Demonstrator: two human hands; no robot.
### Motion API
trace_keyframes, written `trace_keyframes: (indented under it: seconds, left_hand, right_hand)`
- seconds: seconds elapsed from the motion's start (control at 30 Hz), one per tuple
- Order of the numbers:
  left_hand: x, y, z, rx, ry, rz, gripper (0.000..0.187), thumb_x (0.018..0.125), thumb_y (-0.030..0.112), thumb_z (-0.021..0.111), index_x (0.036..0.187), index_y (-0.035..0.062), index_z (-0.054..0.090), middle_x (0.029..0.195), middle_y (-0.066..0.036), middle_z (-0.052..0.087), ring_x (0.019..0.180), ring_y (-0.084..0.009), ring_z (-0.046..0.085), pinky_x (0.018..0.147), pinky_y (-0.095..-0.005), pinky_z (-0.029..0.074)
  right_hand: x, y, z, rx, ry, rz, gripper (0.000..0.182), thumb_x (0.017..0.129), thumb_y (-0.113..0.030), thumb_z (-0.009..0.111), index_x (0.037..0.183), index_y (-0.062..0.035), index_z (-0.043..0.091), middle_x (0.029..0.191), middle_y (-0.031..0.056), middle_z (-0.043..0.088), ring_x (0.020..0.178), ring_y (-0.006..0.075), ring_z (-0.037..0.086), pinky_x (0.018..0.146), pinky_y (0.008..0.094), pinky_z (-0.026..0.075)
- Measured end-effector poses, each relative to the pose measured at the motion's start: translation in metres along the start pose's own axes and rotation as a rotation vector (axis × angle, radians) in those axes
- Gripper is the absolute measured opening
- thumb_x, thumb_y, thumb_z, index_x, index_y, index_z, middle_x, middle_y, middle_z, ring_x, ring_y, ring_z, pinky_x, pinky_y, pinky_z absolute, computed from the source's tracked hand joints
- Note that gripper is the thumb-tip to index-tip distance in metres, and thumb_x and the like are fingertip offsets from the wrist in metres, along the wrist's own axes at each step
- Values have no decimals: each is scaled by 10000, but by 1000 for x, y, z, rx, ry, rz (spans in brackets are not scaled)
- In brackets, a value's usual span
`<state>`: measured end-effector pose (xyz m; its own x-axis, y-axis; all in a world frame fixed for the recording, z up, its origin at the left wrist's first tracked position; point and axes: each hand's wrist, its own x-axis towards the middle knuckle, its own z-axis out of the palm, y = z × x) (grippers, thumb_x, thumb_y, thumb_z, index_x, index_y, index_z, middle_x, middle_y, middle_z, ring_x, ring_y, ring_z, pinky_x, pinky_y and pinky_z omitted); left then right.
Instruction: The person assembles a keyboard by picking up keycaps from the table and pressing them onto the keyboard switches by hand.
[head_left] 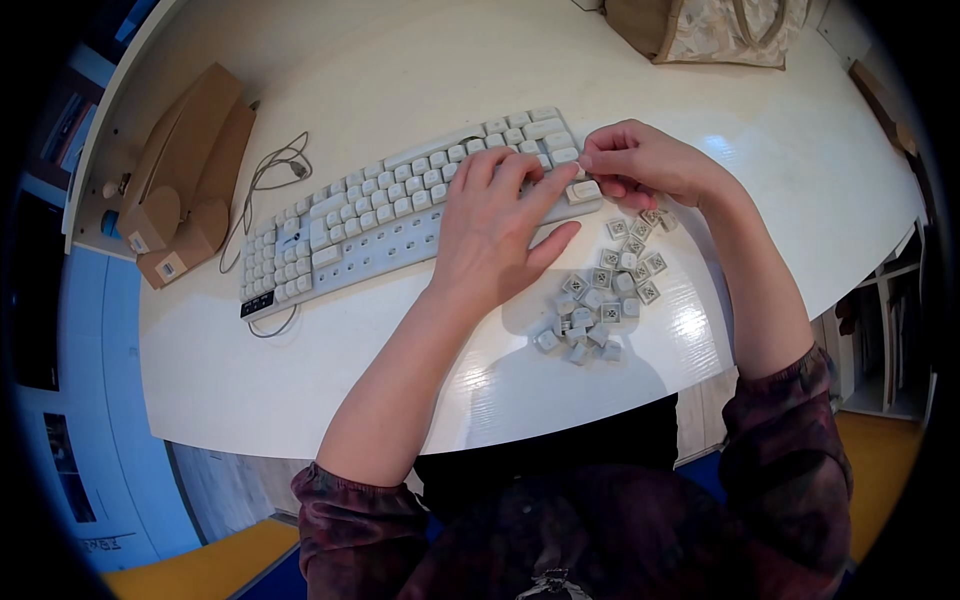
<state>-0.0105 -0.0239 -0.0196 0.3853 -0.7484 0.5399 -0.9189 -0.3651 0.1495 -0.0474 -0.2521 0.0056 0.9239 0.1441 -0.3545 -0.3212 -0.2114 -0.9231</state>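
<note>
A white keyboard (380, 253) lies at a slant on the table, many keycaps in place and its near rows bare, with sockets showing. My left hand (495, 225) rests palm down across its right part, fingers spread over the keys and thumb held apart. At the keyboard's right edge, my right hand (645, 165) has thumb and forefinger pinched together beside a large keycap (565, 156). Whatever sits between those fingertips is hidden. Loose keycaps (611, 312) lie in a heap below my right hand, some upside down.
A grey cable (268, 180) loops to the left of the keyboard. Brown cardboard pieces (190, 170) stand at the table's left side. A beige bag (700, 30) sits at the back. The white table's (480, 420) curved front edge is close to my body.
</note>
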Motion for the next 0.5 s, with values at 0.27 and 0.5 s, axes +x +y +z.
trace_keyframes:
  seconds: [0.27,0.5]
  left_hand:
    - [1,-4,7,-53,66,-4,411,774,234,751,1164,127,681,1037,-71,608,1072,-292,540,943,-424,451]
    - [-1,-2,1,-55,31,-25,415,774,213,748,1178,135,691,1054,-67,596,1078,-290,533,944,-419,450]
  right_hand:
    - [0,0,3,64,0,-3,287,968,-235,620,751,-71,531,584,-5,519,392,52,389,372,225,279]
    - [-2,-6,9,16,44,27,286,971,-272,622,781,-67,565,581,-8,513,398,52,381,376,225,272]
